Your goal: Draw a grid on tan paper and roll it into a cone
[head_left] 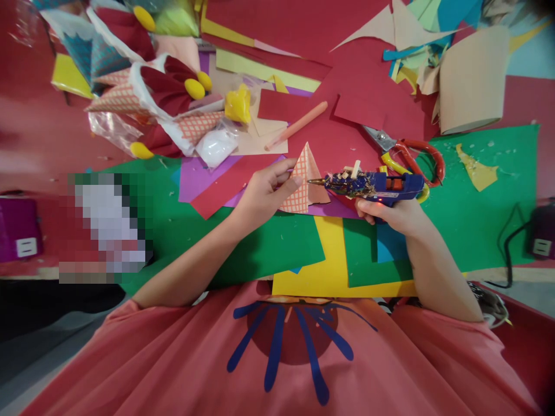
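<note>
Between the thumb and fingers of my left hand [266, 190] is an orange-and-white checked paper cone [299, 188], its point upward. My right hand [388, 215] is wrapped round the handle of a blue glue gun [377, 185] littered with scraps, a small orange light glowing near the grip. The gun's metal nozzle points left, at the cone's folded edge; whether it touches cannot be told. Red-handled scissors [405, 151] lie partly open just behind the gun.
Checked and red paper cones [160, 92] with yellow ovals lie at the back left. A beige paper cylinder [474, 81] stands at the back right. An orange stick [299, 124], green sheets [498, 219] and a yellow sheet [332, 254] cover the table.
</note>
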Action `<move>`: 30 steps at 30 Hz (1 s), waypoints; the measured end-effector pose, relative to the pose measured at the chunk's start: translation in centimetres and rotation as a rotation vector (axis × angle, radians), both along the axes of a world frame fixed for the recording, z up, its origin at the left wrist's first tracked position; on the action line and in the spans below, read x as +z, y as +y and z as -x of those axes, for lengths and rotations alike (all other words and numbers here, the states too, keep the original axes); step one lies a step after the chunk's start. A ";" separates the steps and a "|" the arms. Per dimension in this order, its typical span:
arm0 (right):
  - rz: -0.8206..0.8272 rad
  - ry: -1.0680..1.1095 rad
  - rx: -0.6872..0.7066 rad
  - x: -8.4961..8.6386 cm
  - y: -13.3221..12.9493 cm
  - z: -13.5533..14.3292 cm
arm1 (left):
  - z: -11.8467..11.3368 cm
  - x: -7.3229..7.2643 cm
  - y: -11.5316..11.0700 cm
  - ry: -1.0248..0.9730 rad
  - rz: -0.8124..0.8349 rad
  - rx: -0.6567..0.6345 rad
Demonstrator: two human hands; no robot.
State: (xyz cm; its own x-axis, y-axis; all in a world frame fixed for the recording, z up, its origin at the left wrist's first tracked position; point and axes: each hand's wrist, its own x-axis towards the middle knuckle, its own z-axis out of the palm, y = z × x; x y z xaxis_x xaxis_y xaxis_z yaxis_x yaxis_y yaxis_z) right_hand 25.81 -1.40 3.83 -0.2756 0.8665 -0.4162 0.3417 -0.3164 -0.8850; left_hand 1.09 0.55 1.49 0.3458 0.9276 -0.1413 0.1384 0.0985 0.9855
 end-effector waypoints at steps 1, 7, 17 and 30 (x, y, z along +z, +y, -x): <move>-0.002 -0.002 0.005 0.0 0.0 0.0 | 0.0 0.0 0.0 -0.007 0.010 -0.002; -0.013 -0.001 0.032 0.2 0.0 0.1 | -0.2 0.4 0.1 -0.054 0.059 -0.005; -0.002 -0.050 0.020 0.0 -0.1 0.0 | 0.0 0.4 0.2 0.020 0.021 0.000; 0.064 -0.040 0.048 0.0 -0.1 -0.2 | 0.0 0.2 0.2 -0.018 0.021 0.026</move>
State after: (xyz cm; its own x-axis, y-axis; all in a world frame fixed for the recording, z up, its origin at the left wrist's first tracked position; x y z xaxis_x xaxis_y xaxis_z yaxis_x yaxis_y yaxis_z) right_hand 25.99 -1.51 3.85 -0.2979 0.8242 -0.4816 0.3928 -0.3540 -0.8488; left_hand 1.12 0.77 1.71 0.3242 0.9332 -0.1551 0.1174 0.1230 0.9854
